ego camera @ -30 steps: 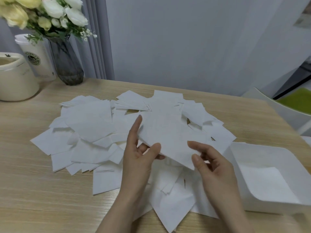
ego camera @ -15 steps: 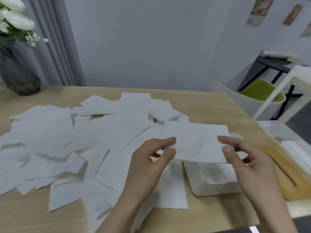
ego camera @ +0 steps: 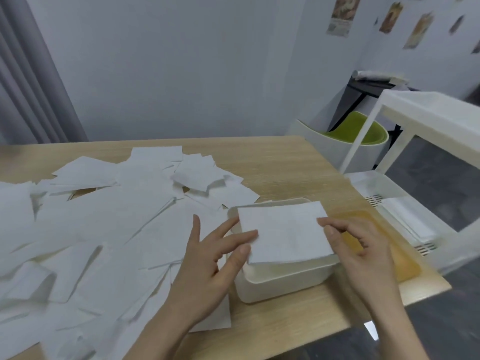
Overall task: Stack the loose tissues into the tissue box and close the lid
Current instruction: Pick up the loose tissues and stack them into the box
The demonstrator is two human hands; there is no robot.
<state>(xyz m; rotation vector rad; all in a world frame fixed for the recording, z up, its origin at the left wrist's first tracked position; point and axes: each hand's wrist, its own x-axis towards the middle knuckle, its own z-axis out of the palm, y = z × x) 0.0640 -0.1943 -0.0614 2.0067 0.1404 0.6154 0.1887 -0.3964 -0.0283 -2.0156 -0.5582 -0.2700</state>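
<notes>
A white folded tissue [ego camera: 284,233] lies flat over the open top of the white tissue box [ego camera: 283,281] at the table's right. My left hand [ego camera: 207,266] pinches its left edge between thumb and forefinger. My right hand [ego camera: 363,250] pinches its right edge. A large heap of loose tissues [ego camera: 104,229] covers the table to the left of the box. The amber-coloured lid [ego camera: 389,245] lies flat just right of the box, partly hidden by my right hand.
The wooden table [ego camera: 285,165] ends close behind the lid on the right. Beyond that edge stand a white shelf cart [ego camera: 415,157] and a green-seated chair [ego camera: 353,131]. A grey curtain [ego camera: 31,87] hangs at the back left.
Both hands carried the tissue from above the heap rightwards and brought it down over the box. The view swung right, so the vase and flowers left the frame.
</notes>
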